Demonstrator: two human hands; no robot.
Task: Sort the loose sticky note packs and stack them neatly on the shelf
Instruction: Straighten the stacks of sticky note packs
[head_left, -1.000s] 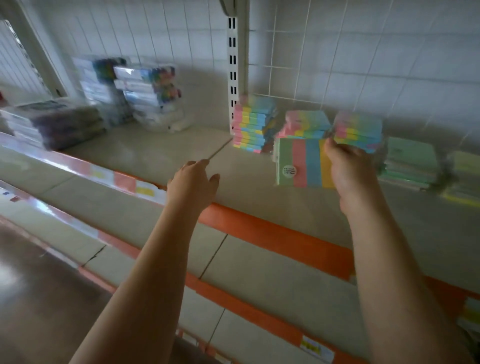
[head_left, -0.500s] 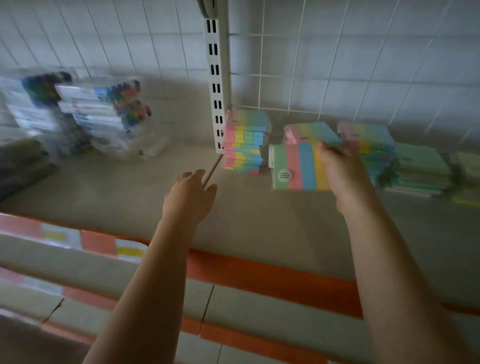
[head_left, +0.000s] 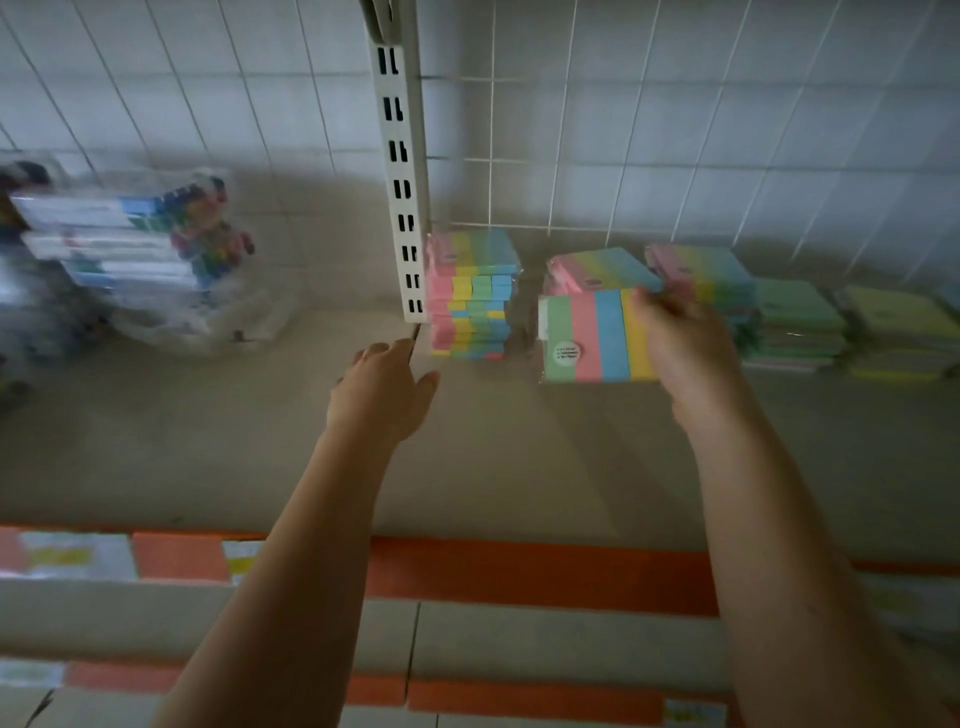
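From the head camera, we look down along two bare forearms reaching over a beige shelf (head_left: 519, 467) with an orange front edge. Our right hand (head_left: 680, 348) grips a striped sticky note pack (head_left: 589, 338), green, pink, blue and yellow, by its right edge; the pack stands upright with its face toward us and a round sticker low on the green stripe. Its lower edge is at the shelf surface, though we cannot tell whether it touches.

Just behind the pack lies a short pile of similar packs (head_left: 597, 273). To its left a taller stack of striped packs (head_left: 472, 296) stands against a slotted white upright (head_left: 402, 182). To the right sits another striped stack (head_left: 701, 275), then green packs (head_left: 795, 325) and yellowish packs (head_left: 898, 332).

Our left hand (head_left: 382, 395) hovers over the shelf, holding nothing, fingers loosely extended toward the taller stack.

Far left, blurred clear bags of coloured pens (head_left: 140, 249) are piled. A white wire grid (head_left: 675, 130) backs the shelf.
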